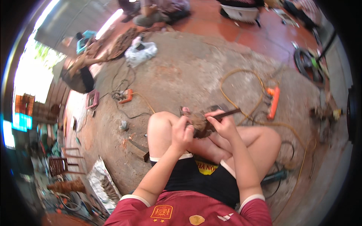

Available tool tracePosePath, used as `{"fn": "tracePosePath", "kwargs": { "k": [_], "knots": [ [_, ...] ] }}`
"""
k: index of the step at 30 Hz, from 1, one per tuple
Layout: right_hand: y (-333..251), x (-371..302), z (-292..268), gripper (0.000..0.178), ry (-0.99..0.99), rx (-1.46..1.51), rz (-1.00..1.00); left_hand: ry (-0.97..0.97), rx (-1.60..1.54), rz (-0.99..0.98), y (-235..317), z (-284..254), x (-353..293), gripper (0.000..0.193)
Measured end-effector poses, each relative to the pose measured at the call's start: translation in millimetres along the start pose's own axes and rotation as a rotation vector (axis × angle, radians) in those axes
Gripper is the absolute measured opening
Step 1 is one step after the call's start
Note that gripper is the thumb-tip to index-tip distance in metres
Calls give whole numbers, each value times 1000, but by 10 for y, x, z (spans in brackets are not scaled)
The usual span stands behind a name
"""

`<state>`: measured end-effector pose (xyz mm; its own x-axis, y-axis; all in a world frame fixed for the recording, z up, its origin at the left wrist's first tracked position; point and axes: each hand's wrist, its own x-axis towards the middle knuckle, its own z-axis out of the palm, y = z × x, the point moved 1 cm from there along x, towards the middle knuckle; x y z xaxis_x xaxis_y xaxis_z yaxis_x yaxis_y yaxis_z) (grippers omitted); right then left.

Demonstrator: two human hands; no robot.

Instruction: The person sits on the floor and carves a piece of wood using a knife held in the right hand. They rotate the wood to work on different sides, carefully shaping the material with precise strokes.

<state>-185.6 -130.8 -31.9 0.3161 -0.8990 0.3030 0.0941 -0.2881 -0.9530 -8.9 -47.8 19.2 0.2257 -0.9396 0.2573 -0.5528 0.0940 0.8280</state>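
Observation:
I sit cross-legged on the floor with both hands in front of my shins. My left hand (pixel 182 132) is closed around a rough brown lump (pixel 198 121), which looks like carved wood. My right hand (pixel 223 124) grips a thin, dark, flat bar-shaped tool (pixel 230 113) that points up to the right. The near end of this tool is hidden by my fingers, close to the lump's right side. I cannot make out whether the tool touches the lump.
An orange power strip (pixel 273 102) with a looping yellow cord lies to the right, another orange socket block (pixel 126 96) to the left. A curved blade-like piece (pixel 138 150) lies beside my left knee. A plastic bag (pixel 141 53) sits farther off, and other people sit at the far edge.

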Motion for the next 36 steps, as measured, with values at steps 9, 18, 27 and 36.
{"fn": "tracePosePath", "kwargs": {
  "k": [9,18,27,36],
  "knots": [
    [286,-319,-507,13,123,641,385,6,68,80,84,125,122,18],
    [287,-698,-843,8,351,625,389,-37,65,28,-6,130,282,21],
    [140,-1258,-833,22,463,550,514,-25,64,-43,-154,-25,289,23],
    [-26,-1452,-452,6,384,526,568,-28,153,-17,-322,-39,371,30]
  ]
}}
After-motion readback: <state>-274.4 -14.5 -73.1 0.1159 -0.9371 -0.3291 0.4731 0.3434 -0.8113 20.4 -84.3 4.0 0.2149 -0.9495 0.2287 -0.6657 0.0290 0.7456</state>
